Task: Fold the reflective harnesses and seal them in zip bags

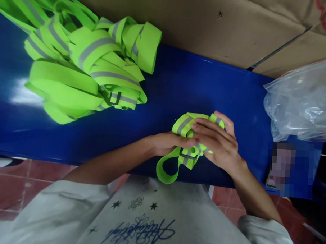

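Observation:
A bundled neon-green reflective strap with grey stripes is gripped between both hands above the front of the blue table. My left hand is closed on its left side, thumb pressed across the folds. Wrapped over the bundle's right side is my right hand, its fingers covering much of the strap. Below the hands a black buckle shows, and a loose loop of strap hangs to the left of it. The parts of the fingers behind the bundle are hidden.
A large heap of the same green straps lies at the left of the blue table. Clear plastic bags rest at the right. Brown cardboard borders the far edge. A pixelated patch covers something at the right.

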Tool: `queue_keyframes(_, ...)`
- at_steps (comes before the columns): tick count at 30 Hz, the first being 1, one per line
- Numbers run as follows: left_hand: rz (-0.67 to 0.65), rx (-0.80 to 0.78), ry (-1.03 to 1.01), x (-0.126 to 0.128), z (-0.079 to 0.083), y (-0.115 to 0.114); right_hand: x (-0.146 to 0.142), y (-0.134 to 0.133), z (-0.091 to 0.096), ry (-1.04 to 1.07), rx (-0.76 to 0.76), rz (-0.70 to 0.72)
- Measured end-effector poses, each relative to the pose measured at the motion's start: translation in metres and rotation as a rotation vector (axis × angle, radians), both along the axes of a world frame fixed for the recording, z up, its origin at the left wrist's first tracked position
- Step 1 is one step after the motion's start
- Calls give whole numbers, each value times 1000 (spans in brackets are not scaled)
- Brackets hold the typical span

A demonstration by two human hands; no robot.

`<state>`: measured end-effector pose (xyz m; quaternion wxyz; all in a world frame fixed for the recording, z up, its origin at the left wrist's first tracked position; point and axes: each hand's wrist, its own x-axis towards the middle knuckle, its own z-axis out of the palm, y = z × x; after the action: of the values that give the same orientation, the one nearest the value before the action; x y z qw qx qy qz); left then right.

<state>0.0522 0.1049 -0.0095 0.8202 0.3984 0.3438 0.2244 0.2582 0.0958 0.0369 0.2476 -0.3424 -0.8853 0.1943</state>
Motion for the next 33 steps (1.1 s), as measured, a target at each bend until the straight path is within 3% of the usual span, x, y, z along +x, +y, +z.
queue_keyframes(4, 59, -406, -183, 7, 4, 1, -2, 5, -1, 105, -219, 43)
queue_keyframes(6, 96, -499, -231, 10, 10, 5, -2, 5, -2, 170, -305, 90)
queue_keyframes(9, 176, -453, -174, 11, 17, 10, -5, 0, -3, 301, -413, 88)
queue_keyframes(11, 216, -417, -63, 11, 19, 12, -7, -2, -4, 457, -475, -30)
queue_keyframes(14, 135, -371, 26, 9, 18, 10, -6, 0, -5, 621, -465, -244)
queue_keyframes(16, 25, -316, 29, 6, 16, 6, -1, 6, -6, 609, -505, -261)
queue_keyframes(19, -147, -215, 9, 4, 10, 1, 4, 12, -5, 538, -845, -169)
queue_keyframes(22, -234, -147, -15, 5, 6, -3, 3, 11, -2, 512, -1108, -229)
queue_keyframes(27, -171, -183, 23, 11, 12, -4, -3, 6, 0, 546, -1075, -367)
queue_keyframes(30, -44, -209, -35, 15, 17, 0, -2, 7, -1, 509, -928, -438)
queue_keyframes(33, -2, -159, -79, 15, 20, 4, 4, 8, -3, 459, -779, -473)
